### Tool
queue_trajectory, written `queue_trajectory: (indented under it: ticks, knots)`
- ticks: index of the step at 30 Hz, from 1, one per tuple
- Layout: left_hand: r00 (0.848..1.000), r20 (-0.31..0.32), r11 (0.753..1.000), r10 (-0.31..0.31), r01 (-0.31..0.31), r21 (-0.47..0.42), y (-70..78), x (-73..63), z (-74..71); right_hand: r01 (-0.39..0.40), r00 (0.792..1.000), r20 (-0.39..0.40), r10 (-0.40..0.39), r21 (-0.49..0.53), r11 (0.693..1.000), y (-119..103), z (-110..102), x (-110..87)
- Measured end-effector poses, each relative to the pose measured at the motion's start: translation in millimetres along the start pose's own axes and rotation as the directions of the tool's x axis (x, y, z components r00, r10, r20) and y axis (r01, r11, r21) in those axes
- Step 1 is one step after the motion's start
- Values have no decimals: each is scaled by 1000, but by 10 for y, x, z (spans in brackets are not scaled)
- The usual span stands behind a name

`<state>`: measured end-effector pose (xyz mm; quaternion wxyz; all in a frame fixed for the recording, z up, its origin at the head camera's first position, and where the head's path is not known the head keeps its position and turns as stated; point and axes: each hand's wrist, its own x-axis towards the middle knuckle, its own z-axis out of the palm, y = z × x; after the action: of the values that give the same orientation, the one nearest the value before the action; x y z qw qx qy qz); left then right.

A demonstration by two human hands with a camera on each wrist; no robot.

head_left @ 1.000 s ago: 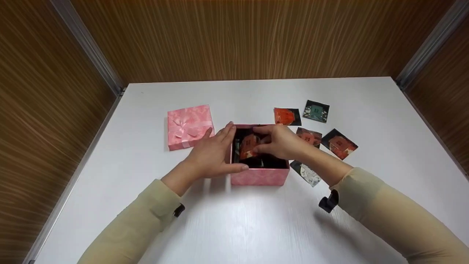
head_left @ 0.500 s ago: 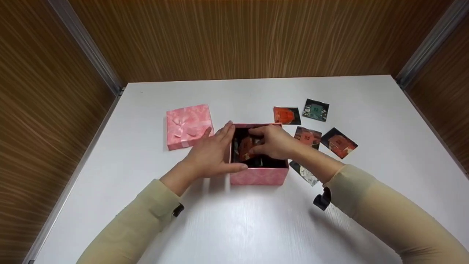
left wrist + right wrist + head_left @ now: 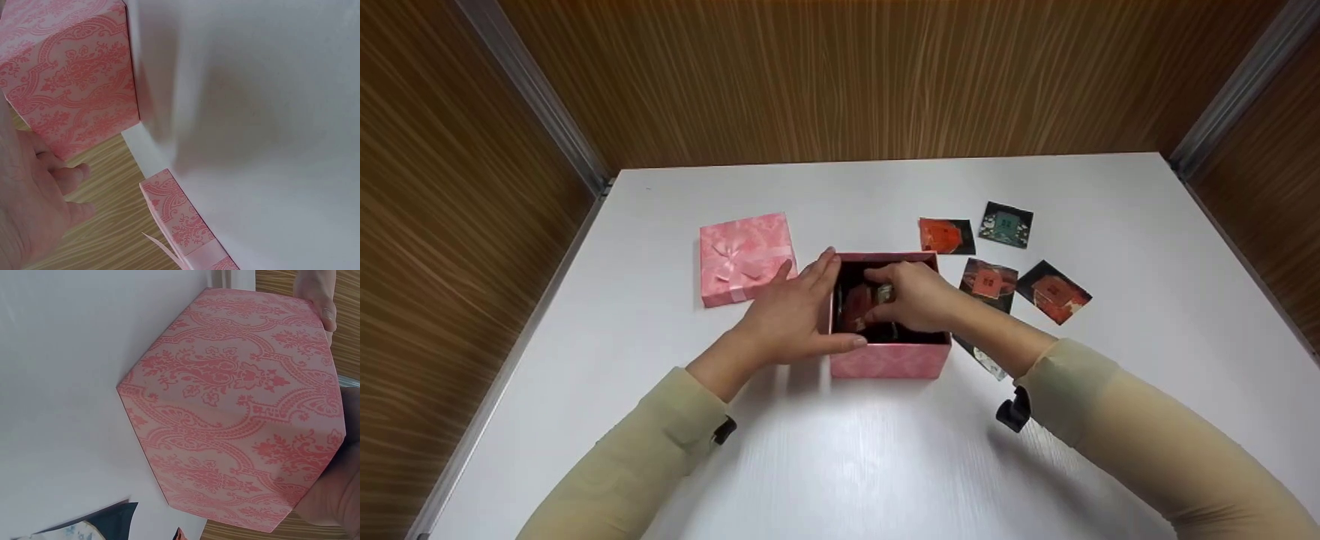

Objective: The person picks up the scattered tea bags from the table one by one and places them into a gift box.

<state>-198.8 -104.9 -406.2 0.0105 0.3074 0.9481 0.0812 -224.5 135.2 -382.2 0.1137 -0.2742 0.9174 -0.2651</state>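
Observation:
A pink patterned gift box (image 3: 889, 362) stands uncovered on the white table, its inside dark. My left hand (image 3: 789, 319) rests against the box's left side, fingers extended along the rim and thumb at the near corner. Inside the box, my right hand (image 3: 919, 296) pinches a red square packet (image 3: 855, 306) between thumb and fingers; the fingertips are partly hidden. In the left wrist view, the fingers (image 3: 70, 177) lie beside the box wall (image 3: 79, 84). The right wrist view shows the box's outside (image 3: 225, 405), with the right hand (image 3: 332, 495) reaching over the rim.
The pink lid (image 3: 746, 259) with a bow lies left of the box. Several flat packets lie to the right, among them an orange one (image 3: 946, 236), a green one (image 3: 1006, 225), a red one (image 3: 1054, 291) and a white-patterned one (image 3: 988, 361). Wooden panels enclose the table.
My right hand has shifted slightly left and deeper into the box, with the red packet sinking lower and darker. The left hand stays in place on the box.

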Motion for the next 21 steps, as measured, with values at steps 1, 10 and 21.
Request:
queue_trajectory:
  ticks: [1, 10, 21]
  knots:
    - [1000, -3, 1000, 3, -3, 0, -1, 1, -1, -3, 1000, 1, 3, -8, 1000, -3, 3, -1]
    - [1000, -5, 1000, 0, 0, 12, 2, 8, 2, 73, 997, 1, -73, -56, 996, 5, 39, 10]
    - [1000, -1, 1000, -10, 10, 0, 2, 8, -5, 16, 1000, 5, -16, 13, 1000, 13, -46, -6]
